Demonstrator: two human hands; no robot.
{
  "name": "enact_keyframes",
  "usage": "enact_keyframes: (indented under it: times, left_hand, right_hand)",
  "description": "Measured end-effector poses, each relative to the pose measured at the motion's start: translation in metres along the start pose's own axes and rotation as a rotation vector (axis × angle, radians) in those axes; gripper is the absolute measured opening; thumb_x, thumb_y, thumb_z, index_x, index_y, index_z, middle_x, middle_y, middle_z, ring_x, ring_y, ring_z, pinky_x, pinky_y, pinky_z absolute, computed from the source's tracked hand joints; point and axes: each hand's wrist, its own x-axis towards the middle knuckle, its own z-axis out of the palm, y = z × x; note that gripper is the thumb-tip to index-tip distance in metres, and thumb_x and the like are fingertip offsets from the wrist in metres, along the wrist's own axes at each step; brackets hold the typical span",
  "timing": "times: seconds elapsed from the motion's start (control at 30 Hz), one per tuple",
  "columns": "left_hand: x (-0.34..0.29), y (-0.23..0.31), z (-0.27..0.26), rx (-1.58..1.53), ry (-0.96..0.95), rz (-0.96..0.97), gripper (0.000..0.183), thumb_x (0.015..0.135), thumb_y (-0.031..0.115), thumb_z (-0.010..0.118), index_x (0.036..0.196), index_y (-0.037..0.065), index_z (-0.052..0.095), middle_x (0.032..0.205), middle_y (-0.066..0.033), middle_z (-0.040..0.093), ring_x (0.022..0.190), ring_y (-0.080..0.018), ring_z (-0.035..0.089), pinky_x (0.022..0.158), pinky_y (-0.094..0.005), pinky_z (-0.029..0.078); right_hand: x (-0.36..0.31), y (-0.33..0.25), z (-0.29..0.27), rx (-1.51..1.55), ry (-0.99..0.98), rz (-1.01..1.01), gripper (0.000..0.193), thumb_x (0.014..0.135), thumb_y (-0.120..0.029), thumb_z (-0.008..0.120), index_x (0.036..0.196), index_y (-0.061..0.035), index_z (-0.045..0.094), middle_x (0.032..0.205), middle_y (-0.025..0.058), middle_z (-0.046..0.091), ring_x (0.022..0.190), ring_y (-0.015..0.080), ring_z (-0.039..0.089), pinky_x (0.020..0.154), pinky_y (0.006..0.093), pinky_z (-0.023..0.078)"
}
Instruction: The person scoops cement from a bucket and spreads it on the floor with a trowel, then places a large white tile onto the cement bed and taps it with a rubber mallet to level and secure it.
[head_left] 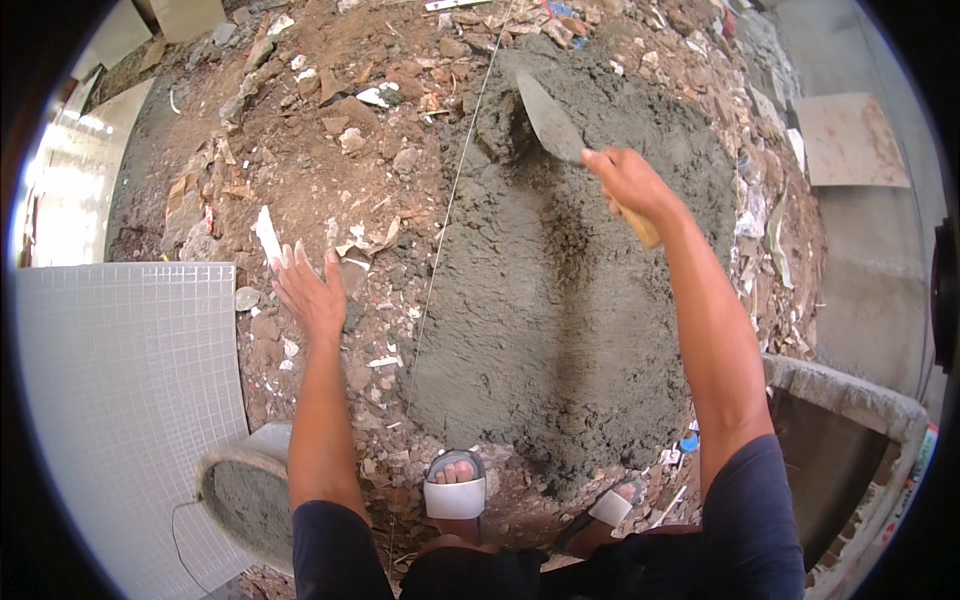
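Note:
My right hand grips the wooden handle of a pointed steel trowel, whose blade lies on the far part of a wide bed of wet grey mortar. My left hand rests open, fingers spread, on the rubble-strewn ground to the left of the mortar. A thin taut string runs from far to near along the mortar's left edge, between my two hands. My feet in grey sandals stand at the mortar's near edge.
A laid white tile with a fine grid lies at the left. A round bucket of mortar sits near my left leg. A concrete-rimmed pit lies at the right, and a loose square tile beyond it. Broken bricks and tile shards cover the earth.

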Motion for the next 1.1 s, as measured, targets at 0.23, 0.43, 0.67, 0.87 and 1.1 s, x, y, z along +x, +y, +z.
enact_keyframes:
  times: [0.23,0.43,0.67,0.87,1.1]
  left_hand:
    - [-0.004,0.001,0.006,0.065,-0.017,0.046,0.074,0.095,0.051,0.049,0.149,0.003,0.034,0.157,-0.0159,0.028,0.149,-0.0377,0.013,0.119,-0.0563,0.007]
    - [-0.004,0.001,0.008,0.056,0.022,0.086,0.079,0.092,0.056,0.05,0.148,0.002,0.034,0.157,-0.0169,0.028,0.148,-0.0388,0.014,0.118,-0.0582,0.006]
    - [-0.004,0.003,0.006,0.062,0.04,0.103,0.079,0.092,0.056,0.051,0.145,-0.001,0.038,0.156,-0.0183,0.029,0.148,-0.0398,0.015,0.118,-0.0581,0.008]
    - [-0.004,0.004,0.006,0.132,0.001,0.082,0.08,0.092,0.057,0.052,0.147,0.002,0.035,0.156,-0.0166,0.029,0.148,-0.0384,0.014,0.118,-0.0584,0.009]
    - [-0.003,0.006,0.003,0.16,-0.021,0.07,0.082,0.09,0.056,0.054,0.148,0.0,0.034,0.157,-0.0165,0.027,0.149,-0.0389,0.012,0.118,-0.0585,0.009]
  right_hand:
    - [-0.048,0.03,0.051,-0.333,-0.177,-0.121,0.052,0.1,-0.052,0.043,0.097,-0.0023,0.06,0.082,0.0142,0.066,0.077,0.0277,0.066,0.073,0.0438,0.054]
    - [-0.114,0.087,0.074,-0.76,-0.078,-0.478,0.035,0.097,-0.049,0.05,0.095,-0.0162,0.062,0.081,0.0076,0.067,0.071,0.027,0.068,0.057,0.0429,0.056]
    - [0.036,0.025,-0.005,-0.774,0.499,-0.268,0.037,0.096,-0.048,0.052,0.096,-0.0118,0.061,0.079,0.01,0.067,0.07,0.0253,0.068,0.056,0.0425,0.056]
    - [0.038,0.022,-0.014,-0.837,0.274,-0.453,0.043,0.098,-0.05,0.048,0.097,-0.0094,0.06,0.085,0.0116,0.068,0.074,0.0319,0.068,0.067,0.0448,0.055]
    - [0.068,-0.004,0.0,-0.582,0.432,-0.045,0.039,0.096,-0.049,0.049,0.104,-0.0138,0.063,0.095,0.0131,0.069,0.09,0.0342,0.068,0.079,0.0481,0.054]
